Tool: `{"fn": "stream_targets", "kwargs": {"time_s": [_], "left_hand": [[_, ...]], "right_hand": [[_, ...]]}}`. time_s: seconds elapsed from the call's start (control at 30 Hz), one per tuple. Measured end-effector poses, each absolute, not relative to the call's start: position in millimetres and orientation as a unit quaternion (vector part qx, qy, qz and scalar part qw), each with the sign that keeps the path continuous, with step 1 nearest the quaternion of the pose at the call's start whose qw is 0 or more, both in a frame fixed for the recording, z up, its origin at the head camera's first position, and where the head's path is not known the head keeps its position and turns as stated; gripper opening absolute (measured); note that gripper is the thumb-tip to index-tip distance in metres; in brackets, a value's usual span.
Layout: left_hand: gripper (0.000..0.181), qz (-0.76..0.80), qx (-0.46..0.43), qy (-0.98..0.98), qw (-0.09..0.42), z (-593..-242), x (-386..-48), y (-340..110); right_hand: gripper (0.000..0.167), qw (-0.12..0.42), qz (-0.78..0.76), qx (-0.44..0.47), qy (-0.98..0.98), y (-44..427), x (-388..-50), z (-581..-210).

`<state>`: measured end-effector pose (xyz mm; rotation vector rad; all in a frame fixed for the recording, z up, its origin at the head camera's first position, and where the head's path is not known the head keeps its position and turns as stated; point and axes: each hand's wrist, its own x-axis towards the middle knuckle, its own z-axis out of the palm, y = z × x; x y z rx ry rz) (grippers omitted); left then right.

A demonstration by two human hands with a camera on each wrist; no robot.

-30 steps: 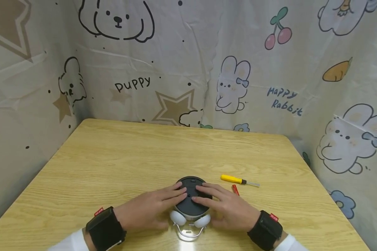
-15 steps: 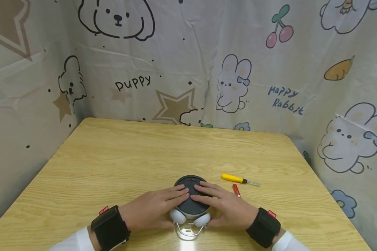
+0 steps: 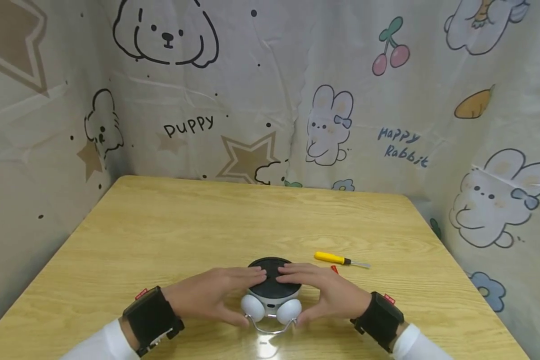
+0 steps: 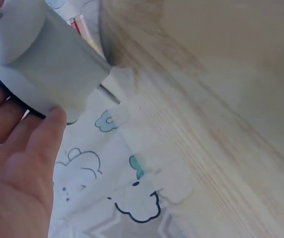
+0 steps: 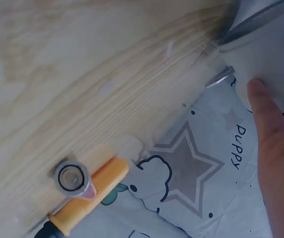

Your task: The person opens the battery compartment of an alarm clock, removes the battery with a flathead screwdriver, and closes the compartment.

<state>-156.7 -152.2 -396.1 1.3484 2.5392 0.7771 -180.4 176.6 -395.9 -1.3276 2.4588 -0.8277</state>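
Note:
A twin-bell alarm clock lies with its black back up at the front of the table. Two white bells and a thin wire handle face me, and the white side below the back shows. My left hand has its fingers over the back and its thumb at the left bell and handle. From the other side my right hand holds it likewise, thumb by the right bell. In the left wrist view the white body with a short metal leg shows; the dial is hidden.
Behind my right hand lies a yellow-handled screwdriver. A small red cylinder with a silver end, like a battery, is close to it, mostly hidden by that hand in the head view. Printed cloth hangs round the wooden table.
The clock's bell side has come up, so more of its white side shows. Both thumbs have moved in to the bells and handle, while the fingers stay on the back.

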Motion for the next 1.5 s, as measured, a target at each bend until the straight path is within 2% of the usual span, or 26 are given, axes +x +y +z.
{"fn": "stream_targets", "kwargs": {"time_s": [0.13, 0.23, 0.47, 0.67, 0.83, 1.03, 1.3, 1.5], "left_hand": [[0.086, 0.317, 0.411, 0.844, 0.135, -394, -159, -155], [0.082, 0.353, 0.393, 0.837, 0.145, -394, -162, -157], [0.068, 0.395, 0.391, 0.823, 0.119, -391, -168, -158], [0.061, 0.399, 0.37, 0.834, 0.096, -388, -174, -154], [0.06, 0.404, 0.324, 0.852, 0.074, -387, -177, -148], [0.058, 0.406, 0.309, 0.859, 0.049, -388, -179, -144], [0.062, 0.426, 0.302, 0.85, 0.065, -393, -179, -143], [0.068, 0.419, 0.308, 0.852, 0.058, -397, -179, -144]], "right_hand": [[0.078, 0.123, -0.309, -0.455, 0.826, 179, -185, -396], [0.073, 0.145, -0.347, -0.442, 0.815, 179, -188, -396], [0.065, 0.207, -0.41, -0.398, 0.794, 178, -194, -394], [0.057, 0.224, -0.423, -0.379, 0.792, 176, -201, -390], [0.054, 0.225, -0.441, -0.398, 0.772, 173, -210, -392], [0.061, 0.274, -0.517, -0.378, 0.717, 171, -218, -397], [0.062, 0.286, -0.533, -0.344, 0.718, 170, -223, -399], [0.063, 0.291, -0.544, -0.33, 0.714, 168, -222, -400]]}}
